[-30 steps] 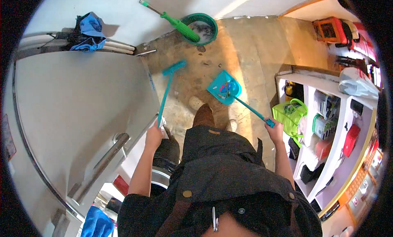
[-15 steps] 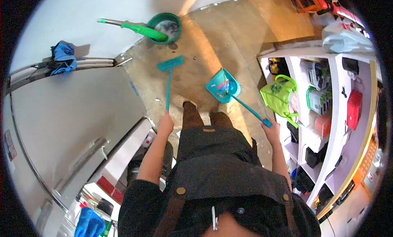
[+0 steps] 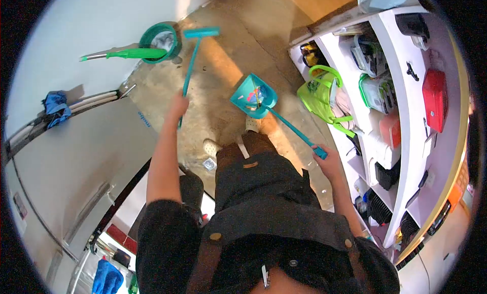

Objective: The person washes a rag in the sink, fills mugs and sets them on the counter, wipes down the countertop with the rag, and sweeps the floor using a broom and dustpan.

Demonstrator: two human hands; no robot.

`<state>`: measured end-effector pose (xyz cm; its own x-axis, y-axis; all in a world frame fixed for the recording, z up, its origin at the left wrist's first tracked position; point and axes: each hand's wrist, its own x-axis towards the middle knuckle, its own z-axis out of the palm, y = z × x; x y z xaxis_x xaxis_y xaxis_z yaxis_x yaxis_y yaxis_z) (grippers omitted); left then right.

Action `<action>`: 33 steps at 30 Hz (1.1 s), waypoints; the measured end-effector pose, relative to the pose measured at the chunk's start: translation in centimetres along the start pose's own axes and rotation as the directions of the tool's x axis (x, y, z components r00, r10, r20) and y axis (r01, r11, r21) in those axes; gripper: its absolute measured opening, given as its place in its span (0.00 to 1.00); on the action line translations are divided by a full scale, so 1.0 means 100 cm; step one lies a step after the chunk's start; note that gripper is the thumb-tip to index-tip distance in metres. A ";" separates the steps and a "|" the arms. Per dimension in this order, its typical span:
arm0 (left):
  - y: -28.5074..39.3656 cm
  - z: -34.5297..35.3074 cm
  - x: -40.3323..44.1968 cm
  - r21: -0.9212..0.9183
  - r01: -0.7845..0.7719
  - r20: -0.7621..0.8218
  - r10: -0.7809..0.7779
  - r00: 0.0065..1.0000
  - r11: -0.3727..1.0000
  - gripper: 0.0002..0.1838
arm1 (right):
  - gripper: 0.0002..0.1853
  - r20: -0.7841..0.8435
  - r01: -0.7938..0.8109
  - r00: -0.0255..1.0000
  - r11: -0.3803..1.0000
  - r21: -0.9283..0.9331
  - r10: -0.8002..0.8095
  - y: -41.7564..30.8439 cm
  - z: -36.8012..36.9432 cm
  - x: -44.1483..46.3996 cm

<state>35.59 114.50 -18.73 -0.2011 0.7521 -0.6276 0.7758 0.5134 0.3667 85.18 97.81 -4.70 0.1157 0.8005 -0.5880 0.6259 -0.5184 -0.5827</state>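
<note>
My left hand (image 3: 177, 105) is closed around the handle of a teal broom (image 3: 190, 65). The broom's head, slightly blurred, is stretched out ahead of me near the bucket and looks to be at or just above the floor. My right hand (image 3: 328, 161) grips the end of a teal dustpan's handle. The dustpan (image 3: 271, 96) is in front of my feet, with small colourful scraps of litter (image 3: 256, 96) in its pan. Whether it touches the floor I cannot tell.
A green bucket (image 3: 142, 39) with a green-handled tool (image 3: 134, 54) leaning out stands by the wall. To the right is a white shelf unit (image 3: 375, 35) with a lime-green bag (image 3: 319, 98) at its front. A grey fridge-like appliance (image 3: 76, 157) fills the left. A small clear packet (image 3: 209, 164) lies near my foot.
My left hand has pushed the broom forward, its head now beside the bucket. The dustpan remains in my right hand, still holding litter. My view has shifted, and both feet now show.
</note>
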 end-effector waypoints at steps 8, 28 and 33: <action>0.070 0.105 0.059 0.251 -0.077 -0.046 0.091 0.995 0.965 0.15 | 0.11 -0.078 -0.025 0.996 0.995 0.096 0.033 0.029 0.000 -0.036; -0.299 0.159 -0.481 -0.163 0.401 -0.053 -0.413 0.909 0.902 0.19 | 0.10 -0.042 0.431 0.891 0.871 -0.235 -0.453 0.053 0.036 -0.135; -0.308 0.119 -0.374 -0.345 0.297 -0.014 -0.321 0.947 0.890 0.17 | 0.12 -0.021 0.457 0.879 0.853 -0.251 -0.477 0.061 0.056 -0.191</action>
<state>26.34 65.66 -14.78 -0.4477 0.5531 -0.7026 0.4245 0.8230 0.3775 82.48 77.63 -0.14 -0.1806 0.9569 -0.2274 0.7804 -0.0013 -0.6253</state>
